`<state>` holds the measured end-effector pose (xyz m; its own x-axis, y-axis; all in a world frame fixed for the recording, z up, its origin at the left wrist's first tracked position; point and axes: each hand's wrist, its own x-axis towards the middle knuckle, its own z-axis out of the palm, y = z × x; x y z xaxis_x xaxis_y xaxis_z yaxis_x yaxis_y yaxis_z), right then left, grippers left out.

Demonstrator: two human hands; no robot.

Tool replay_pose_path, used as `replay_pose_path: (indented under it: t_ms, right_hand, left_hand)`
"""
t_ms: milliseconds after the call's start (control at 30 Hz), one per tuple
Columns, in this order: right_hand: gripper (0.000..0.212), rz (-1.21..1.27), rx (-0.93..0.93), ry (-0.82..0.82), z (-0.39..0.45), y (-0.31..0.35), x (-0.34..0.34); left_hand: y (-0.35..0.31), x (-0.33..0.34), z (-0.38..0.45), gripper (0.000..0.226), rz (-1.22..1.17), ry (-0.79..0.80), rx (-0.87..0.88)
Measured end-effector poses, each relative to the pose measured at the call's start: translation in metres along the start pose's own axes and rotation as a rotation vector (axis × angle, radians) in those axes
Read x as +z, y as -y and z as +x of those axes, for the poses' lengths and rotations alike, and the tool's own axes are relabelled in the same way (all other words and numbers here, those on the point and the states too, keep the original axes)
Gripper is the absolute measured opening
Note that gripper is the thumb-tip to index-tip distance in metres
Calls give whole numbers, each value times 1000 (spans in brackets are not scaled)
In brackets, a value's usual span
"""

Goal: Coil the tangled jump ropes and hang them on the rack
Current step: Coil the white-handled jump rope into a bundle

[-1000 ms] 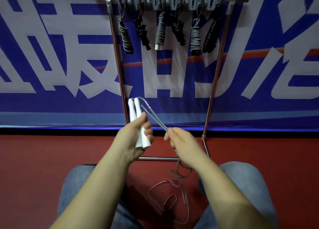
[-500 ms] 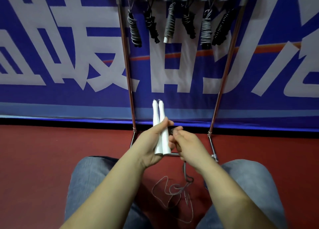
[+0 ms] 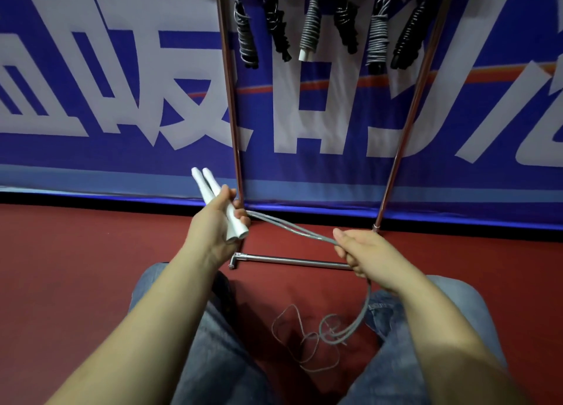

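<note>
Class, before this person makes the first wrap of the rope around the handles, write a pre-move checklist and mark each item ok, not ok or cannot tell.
1. Both white handles held side by side in the left hand: ok.
2. Right hand grips the grey rope: ok.
3. Rope between the hands free of knots: ok.
4. Slack on the red floor untangled: not ok, it lies in crossing loops.
5. Free hook on the rack: cannot tell, the top is cut off.
</note>
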<state>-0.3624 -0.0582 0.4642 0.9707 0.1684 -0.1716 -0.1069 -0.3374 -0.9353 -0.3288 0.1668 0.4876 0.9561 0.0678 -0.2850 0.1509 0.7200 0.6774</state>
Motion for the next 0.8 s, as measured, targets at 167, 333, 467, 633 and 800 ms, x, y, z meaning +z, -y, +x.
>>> replay_pose_path:
  t_ms: [167,333,467,633,800]
  right_hand:
    - [39,355,46,-277,10,4,4]
    - [35,568,-14,-397,13,18,18]
    - [30,689,-19,-374,16,25,30]
    - [26,971,-25,-345,21,32,22]
    - [24,881,-51,-286,18,31,17]
  left_hand:
    - [27,1,-10,26,187,56,-75]
    - [69,16,-37,23,406,231,-219]
    - [86,20,-48,19,538,334,-260]
    - [82,16,-50,18,596,444,-322]
    - [71,16,-44,17,324,394,-355]
